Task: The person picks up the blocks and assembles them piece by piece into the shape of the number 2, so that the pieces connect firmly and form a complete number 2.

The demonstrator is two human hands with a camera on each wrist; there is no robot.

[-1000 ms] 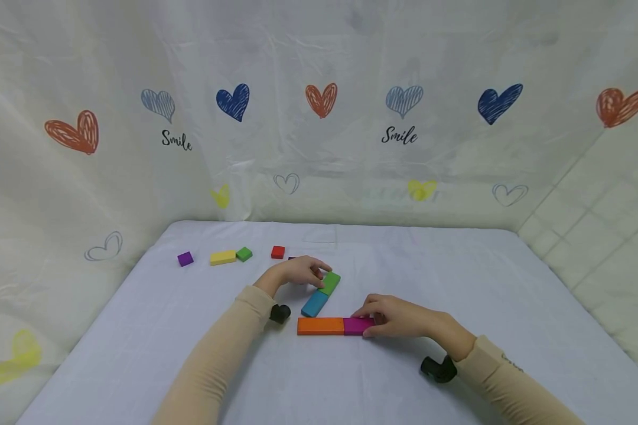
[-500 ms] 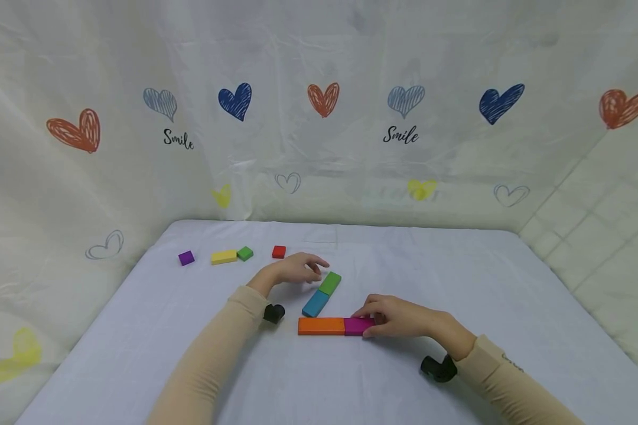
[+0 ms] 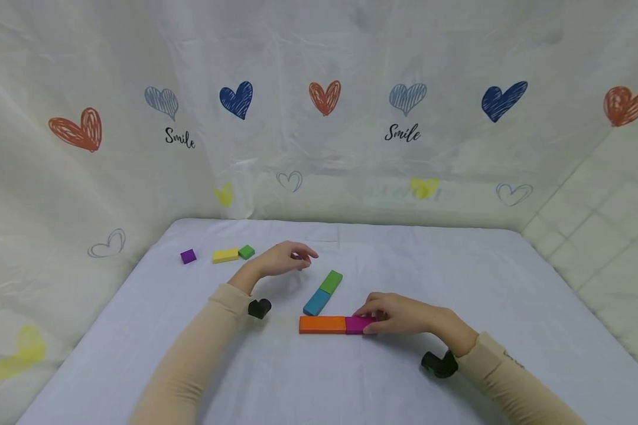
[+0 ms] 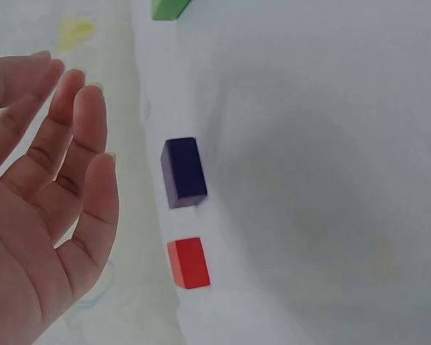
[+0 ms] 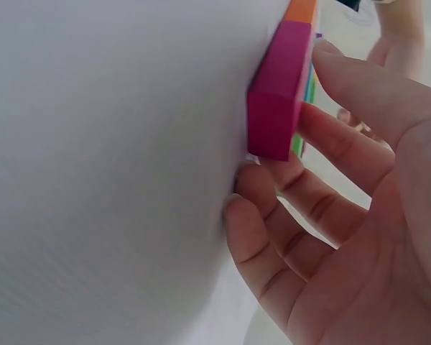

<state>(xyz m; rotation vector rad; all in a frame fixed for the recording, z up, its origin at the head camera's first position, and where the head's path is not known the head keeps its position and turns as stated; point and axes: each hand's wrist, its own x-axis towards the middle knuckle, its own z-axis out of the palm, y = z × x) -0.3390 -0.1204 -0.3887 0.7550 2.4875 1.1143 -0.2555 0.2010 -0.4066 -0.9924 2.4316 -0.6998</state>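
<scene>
Magenta block (image 3: 355,325), oblong: your right hand (image 3: 399,313) pinched it. At ten o'clock, your loose left hand (image 3: 279,258) hid the left-wrist view's red block (image 4: 191,263).

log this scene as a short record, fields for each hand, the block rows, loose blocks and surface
right hand: thumb and fingers round the right end of a magenta rectangular block
left hand: holds nothing, near a dark purplish rectangular block and a small red block
front row: long orange rectangular block, magenta at its right end
slanted row: blue rectangular block, green rectangular block beyond
loose, far left: small purple block; yellow rectangular block beside small green block
surface: white-covered table
</scene>
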